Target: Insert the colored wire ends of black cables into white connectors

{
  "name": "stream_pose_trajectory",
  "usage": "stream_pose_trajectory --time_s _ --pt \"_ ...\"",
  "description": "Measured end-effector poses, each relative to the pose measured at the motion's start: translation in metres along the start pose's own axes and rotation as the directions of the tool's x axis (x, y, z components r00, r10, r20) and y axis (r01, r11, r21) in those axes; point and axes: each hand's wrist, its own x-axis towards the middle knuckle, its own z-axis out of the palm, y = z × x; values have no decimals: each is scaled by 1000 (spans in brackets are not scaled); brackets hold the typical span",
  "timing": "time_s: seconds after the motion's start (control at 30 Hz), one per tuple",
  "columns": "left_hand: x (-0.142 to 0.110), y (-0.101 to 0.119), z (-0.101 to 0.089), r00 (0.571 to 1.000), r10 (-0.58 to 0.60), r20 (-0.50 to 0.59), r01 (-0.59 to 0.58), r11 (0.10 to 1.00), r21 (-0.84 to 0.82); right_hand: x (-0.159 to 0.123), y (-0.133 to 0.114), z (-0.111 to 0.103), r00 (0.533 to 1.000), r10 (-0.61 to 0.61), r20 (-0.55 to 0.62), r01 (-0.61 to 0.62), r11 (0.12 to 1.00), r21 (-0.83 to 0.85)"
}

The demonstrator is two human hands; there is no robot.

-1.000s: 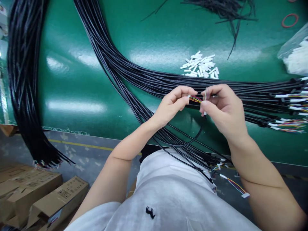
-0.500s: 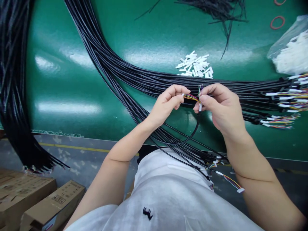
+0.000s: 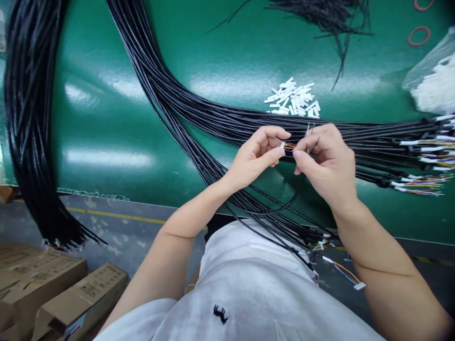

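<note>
My left hand [image 3: 261, 154] pinches a small white connector [image 3: 283, 145] between thumb and fingers. Thin coloured wires [image 3: 290, 146] run from the connector into my right hand [image 3: 325, 161]. The right hand's thumb and forefinger are closed on these wires, and a few loose wire ends [image 3: 309, 128] stick up beside its fingers. Below my hands curves a single black cable [image 3: 284, 206]; its upper end is hidden behind the right hand. Both hands are over a thick bundle of black cables [image 3: 220, 116]. A nearer bundle [image 3: 199, 163] runs under my left forearm toward my lap.
White tube pieces [image 3: 295, 97] lie in a pile beyond the bundle. A clear bag of white pieces [image 3: 435, 85] and red rings [image 3: 418, 36] are at right. Black strips [image 3: 327, 19] lie at the back. Another cable bundle [image 3: 31, 118] hangs over the left edge; cardboard boxes [image 3: 78, 298] stand below.
My right hand has shifted its grip, now covering the white sleeve and cable end seen before. The wires stretch straighter between my hands. The whole view has moved slightly.
</note>
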Motion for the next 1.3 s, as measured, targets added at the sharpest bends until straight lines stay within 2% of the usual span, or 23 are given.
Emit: stream_pose_trajectory --time_s 0.1,0.23,0.73,0.9,1.13,1.3 --pt "-1 2 1 1000 9 21 -8 1000 -8 -2 -2 2 999 -34 -40 32 998 -49" --pt "-1 4 2 999 -40 30 41 998 -38 -4 -4 4 990 -113 -81 103 987 -121" --pt "1 -4 1 988 -123 93 136 979 -150 -5 -1 7 959 -257 -118 221 942 -253" --pt "1 -5 0 989 -118 91 131 980 -149 -5 -1 8 962 -248 -111 213 941 -262" --pt "1 -5 0 994 -73 80 85 984 -156 -3 -2 5 975 -208 -83 189 963 -193" --pt "0 -2 -1 980 -161 119 182 965 -188 -2 -1 5 977 -196 -88 177 967 -182"
